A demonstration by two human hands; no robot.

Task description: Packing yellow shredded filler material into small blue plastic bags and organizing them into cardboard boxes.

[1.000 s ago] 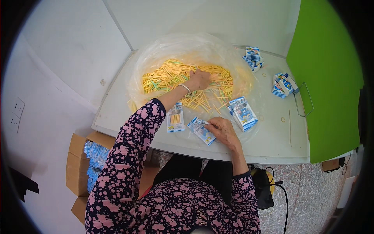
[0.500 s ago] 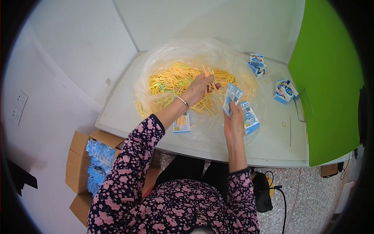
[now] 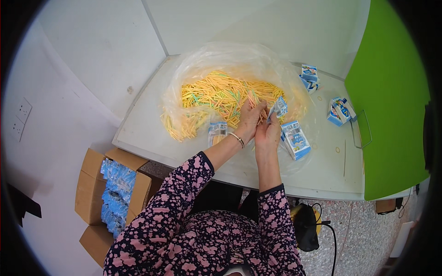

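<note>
The left hand's (image 3: 250, 122) fingers close round a bundle of thin sticks (image 3: 252, 98) over the near right of the clear plastic bag (image 3: 230, 49); just right, the right hand (image 3: 269, 134) pinches a blue-and-white sachet (image 3: 280, 107); the sticks look light, stiff, probably brittle, best gripped mid-length; the sachet seems limp and slick, best held by its edge; its lower part and several fingertips are hidden.

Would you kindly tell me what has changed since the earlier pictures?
The left hand has drawn a bunch of sticks from the pile and come rightward, toward the person. The right hand has lifted a blue-and-white packet and brought it forward beside the left. The packs near the green panel stayed put.
</note>
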